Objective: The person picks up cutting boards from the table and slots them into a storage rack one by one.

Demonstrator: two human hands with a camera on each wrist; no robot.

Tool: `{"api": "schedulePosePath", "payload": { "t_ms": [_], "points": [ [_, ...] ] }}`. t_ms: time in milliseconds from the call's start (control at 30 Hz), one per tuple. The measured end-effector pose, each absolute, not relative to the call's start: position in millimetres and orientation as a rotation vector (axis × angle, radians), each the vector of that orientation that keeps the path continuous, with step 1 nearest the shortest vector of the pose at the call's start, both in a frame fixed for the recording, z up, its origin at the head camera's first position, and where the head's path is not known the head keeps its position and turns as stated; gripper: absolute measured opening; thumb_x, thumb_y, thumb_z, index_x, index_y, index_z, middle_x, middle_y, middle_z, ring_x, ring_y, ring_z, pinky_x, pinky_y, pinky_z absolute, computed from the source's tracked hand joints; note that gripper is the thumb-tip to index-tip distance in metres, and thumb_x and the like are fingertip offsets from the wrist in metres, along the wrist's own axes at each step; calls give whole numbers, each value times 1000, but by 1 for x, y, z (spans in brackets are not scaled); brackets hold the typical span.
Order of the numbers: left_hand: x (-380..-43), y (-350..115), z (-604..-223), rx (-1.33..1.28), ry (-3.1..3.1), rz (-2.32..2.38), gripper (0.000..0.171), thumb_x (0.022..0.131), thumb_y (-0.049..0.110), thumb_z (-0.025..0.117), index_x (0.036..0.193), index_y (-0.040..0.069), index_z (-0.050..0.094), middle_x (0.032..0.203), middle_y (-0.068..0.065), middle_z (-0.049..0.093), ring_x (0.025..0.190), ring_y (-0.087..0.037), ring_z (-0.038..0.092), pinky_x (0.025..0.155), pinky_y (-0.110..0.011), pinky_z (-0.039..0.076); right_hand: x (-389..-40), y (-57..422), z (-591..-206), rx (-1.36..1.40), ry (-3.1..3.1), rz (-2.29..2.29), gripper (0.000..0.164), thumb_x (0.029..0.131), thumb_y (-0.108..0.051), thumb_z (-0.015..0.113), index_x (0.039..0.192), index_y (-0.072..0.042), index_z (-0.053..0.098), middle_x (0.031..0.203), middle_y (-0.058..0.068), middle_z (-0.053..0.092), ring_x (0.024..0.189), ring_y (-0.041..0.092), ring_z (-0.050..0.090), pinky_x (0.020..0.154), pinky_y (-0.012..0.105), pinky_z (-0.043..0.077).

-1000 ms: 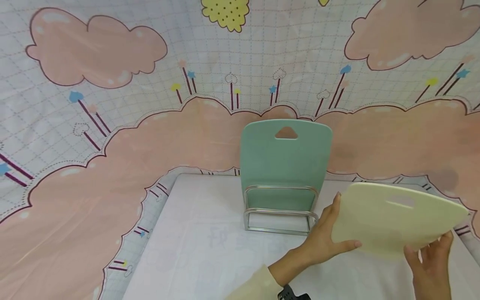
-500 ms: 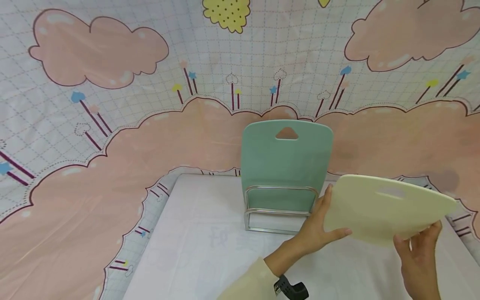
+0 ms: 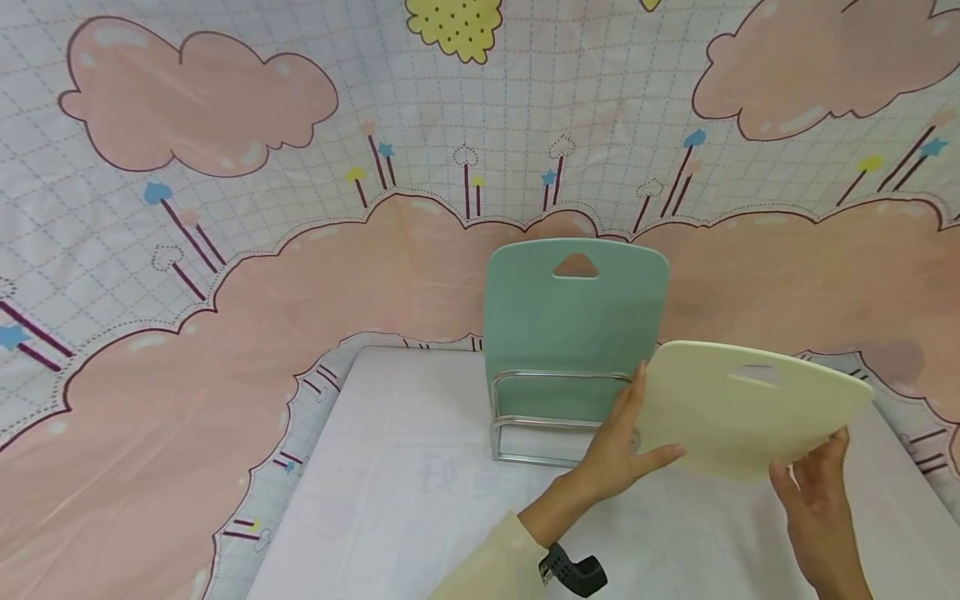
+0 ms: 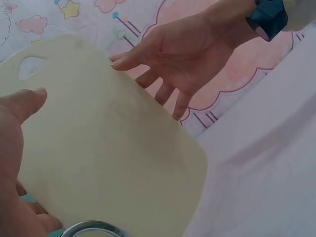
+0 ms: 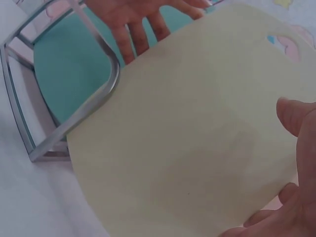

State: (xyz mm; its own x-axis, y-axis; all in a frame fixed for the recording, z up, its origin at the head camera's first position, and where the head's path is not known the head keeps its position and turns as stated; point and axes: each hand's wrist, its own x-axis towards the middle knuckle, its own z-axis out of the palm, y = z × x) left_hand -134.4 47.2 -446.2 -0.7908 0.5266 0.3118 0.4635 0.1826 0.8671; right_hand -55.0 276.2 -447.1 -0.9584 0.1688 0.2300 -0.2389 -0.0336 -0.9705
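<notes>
A pale yellow cutting board [image 3: 750, 408] is held tilted above the table, right of the metal rack [image 3: 555, 423]. My left hand [image 3: 611, 458] grips its left edge, thumb over the front and fingers behind. My right hand [image 3: 821, 508] holds the opposite edge near the lower right; in the right wrist view that thumb [image 5: 291, 116] lies over the board's face. A green cutting board [image 3: 573, 325] with a handle cutout stands upright in the rack. The right wrist view has the yellow board close beside the rack's bar; whether they touch I cannot tell.
The rack and boards are on a white-covered table [image 3: 390, 500]. Behind it hangs a patterned cloth [image 3: 360, 275] with pink clouds. A dark band with a device [image 3: 573, 571] is on the left wrist.
Both hands have carried the yellow board left and slightly up, closer to the rack. The left hand now overlaps the rack's right side in the head view. The green board stays put.
</notes>
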Motion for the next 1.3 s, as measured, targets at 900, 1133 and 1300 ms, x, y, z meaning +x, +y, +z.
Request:
{"api": "schedulePosePath", "payload": {
  "t_ms": [900, 1133, 1300],
  "points": [
    [-141, 24, -449, 1001, 2507, 1622, 93, 93, 30, 64, 154, 26, -5, 158, 1, 13, 141, -15, 21, 108, -40, 30, -63, 267, -446, 192, -2016, 2037, 87, 93, 18, 41, 155, -30, 2, 159, 5, 7, 145, 23, 3, 104, 17, 25],
    [-142, 20, -450, 988, 2487, 1698, 89, 93, 27, 63, 155, 21, -1, 158, 1, 13, 141, -16, 20, 109, -40, 28, -67, 263, -443, 203, -2050, 2014, 85, 93, 17, 42, 155, -29, 4, 157, 7, 13, 144, 22, 8, 104, 17, 26],
    [-139, 19, -449, 955, 2490, 1726, 89, 93, 28, 62, 155, 22, -2, 158, 1, 12, 142, -17, 20, 109, -42, 28, -66, 259, -441, 216, -2054, 1983, 83, 94, 16, 42, 155, -27, 5, 158, 6, 12, 144, 21, 10, 103, 15, 27]
  ]
}}
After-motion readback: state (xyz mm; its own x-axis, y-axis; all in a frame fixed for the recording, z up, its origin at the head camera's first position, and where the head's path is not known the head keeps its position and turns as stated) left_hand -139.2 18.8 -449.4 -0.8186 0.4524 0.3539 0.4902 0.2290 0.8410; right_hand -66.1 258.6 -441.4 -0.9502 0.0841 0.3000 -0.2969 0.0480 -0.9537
